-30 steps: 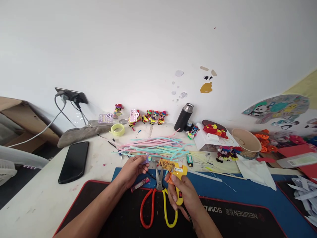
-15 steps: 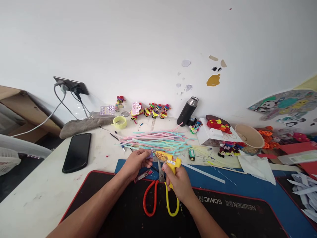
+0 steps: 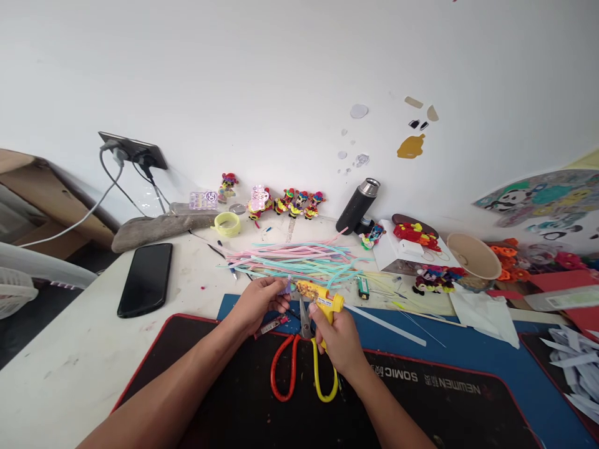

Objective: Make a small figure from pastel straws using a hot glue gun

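Note:
My right hand (image 3: 337, 335) is wrapped round the handle of a yellow glue gun (image 3: 322, 295), whose stained nozzle end points left. Pinched in the fingers of my left hand (image 3: 262, 305) is a small purple piece (image 3: 287, 286), close to the nozzle; whether they touch I cannot tell. Beneath the hands lie scissors (image 3: 283, 369) with one red and one yellow handle, blades pointing away from me. A small dark-red packet (image 3: 271, 326) lies just left of the blades.
Pastel pipe cleaners (image 3: 290, 259) are heaped behind my hands. Several small figures (image 3: 298, 203) stand along the wall, with a black thermos (image 3: 358, 206) to their right. A phone (image 3: 146, 279) lies at left. A black mat (image 3: 224, 399) covers the front; paper strips (image 3: 573, 362) lie far right.
The camera view has shifted slightly. My hands and the glue gun hold almost the same position, with the purple piece still by the nozzle.

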Demonstrator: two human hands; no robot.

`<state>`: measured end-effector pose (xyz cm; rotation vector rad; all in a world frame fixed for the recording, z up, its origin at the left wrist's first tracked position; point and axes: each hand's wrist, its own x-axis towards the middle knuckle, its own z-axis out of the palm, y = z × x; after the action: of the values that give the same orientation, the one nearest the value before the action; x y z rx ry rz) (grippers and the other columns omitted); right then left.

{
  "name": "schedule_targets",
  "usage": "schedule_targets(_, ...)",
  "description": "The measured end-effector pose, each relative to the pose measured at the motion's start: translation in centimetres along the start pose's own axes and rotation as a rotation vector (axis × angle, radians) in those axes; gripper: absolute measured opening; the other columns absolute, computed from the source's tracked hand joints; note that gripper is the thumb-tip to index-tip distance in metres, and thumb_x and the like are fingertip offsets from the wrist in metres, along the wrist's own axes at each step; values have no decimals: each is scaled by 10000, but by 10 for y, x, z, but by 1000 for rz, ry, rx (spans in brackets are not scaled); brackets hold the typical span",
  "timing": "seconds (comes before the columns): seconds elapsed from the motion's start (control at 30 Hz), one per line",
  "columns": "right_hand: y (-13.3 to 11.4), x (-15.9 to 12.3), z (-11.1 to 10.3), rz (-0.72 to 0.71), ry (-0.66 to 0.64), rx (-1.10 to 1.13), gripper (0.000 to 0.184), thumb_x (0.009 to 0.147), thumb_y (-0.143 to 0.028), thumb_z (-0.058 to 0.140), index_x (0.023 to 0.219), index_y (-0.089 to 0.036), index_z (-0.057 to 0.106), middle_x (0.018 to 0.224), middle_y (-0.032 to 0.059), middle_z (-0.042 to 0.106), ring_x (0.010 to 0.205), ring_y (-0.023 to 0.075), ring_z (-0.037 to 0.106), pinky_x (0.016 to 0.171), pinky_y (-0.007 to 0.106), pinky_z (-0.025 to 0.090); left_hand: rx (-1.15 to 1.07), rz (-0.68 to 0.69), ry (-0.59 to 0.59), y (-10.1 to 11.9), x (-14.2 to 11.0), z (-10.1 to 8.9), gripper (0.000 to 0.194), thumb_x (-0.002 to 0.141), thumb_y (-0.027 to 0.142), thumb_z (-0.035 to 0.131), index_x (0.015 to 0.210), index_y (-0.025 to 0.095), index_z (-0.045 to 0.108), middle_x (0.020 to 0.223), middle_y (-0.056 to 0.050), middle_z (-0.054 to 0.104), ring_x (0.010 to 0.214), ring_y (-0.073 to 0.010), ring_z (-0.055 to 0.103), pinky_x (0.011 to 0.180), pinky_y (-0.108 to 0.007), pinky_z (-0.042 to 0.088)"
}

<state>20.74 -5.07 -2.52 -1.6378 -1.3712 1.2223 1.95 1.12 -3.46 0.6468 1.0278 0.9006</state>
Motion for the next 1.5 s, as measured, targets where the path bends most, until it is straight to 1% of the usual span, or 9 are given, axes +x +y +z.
schedule_targets(0.13, 0, -1, 0, -16, 2, -10, 573, 934, -690, 536, 624, -208, 550, 420, -32, 485, 335, 114, 469, 402, 226, 397, 1, 2, -6, 0, 1, 0, 342, 705, 429, 845, 737, 130, 683, 638, -35, 700, 495, -117, 637, 468, -195, 505)
schedule_targets(0.37, -6, 0, -2, 1, 14, -49, 580, 919, -686, 538, 563, -231, 491, 383, -35, 438, 328, 123, 462, 405, 236, 400, 1, 9, -11, -2, 2, -2, 320, 730, 421, 828, 730, 137, 681, 650, -37, 703, 499, -117, 639, 470, -195, 507)
schedule_targets(0.7, -7, 0, -1, 6, 24, -47, 538, 911, -685, 549, 640, -221, 526, 421, -37, 475, 335, 127, 480, 394, 236, 389, -6, 2, -27, -2, 0, -1, 343, 714, 441, 840, 715, 137, 681, 636, -36, 693, 499, -118, 636, 471, -196, 510)
schedule_targets(1.0, -6, -2, -2, -10, 13, -53, 548, 924, -687, 544, 627, -229, 505, 432, -30, 482, 347, 129, 480, 400, 238, 399, -3, 5, -35, -1, 0, 0, 355, 721, 450, 838, 701, 134, 679, 636, -38, 690, 496, -113, 632, 467, -192, 507)
schedule_targets(1.17, -6, -1, -1, -4, 21, -50, 558, 909, -704, 545, 615, -232, 500, 431, -29, 478, 347, 130, 474, 386, 240, 384, 0, -2, -31, 0, 0, 0, 347, 719, 440, 840, 718, 131, 682, 642, -39, 689, 494, -114, 631, 467, -196, 508)
schedule_targets(1.3, -7, -2, -1, -18, 20, -55, 557, 923, -691, 536, 608, -233, 496, 428, -29, 473, 350, 131, 471, 396, 244, 391, 1, 0, -39, 0, 0, -1, 355, 721, 448, 841, 727, 128, 685, 650, -42, 694, 501, -114, 636, 473, -195, 510)
schedule_targets(1.5, -7, -2, -1, -26, 26, -57, 547, 919, -704, 539, 654, -225, 523, 435, -34, 481, 350, 131, 472, 396, 250, 394, 12, -4, -45, 0, -1, 0, 350, 724, 441, 836, 725, 125, 686, 647, -42, 693, 499, -115, 635, 472, -196, 511)
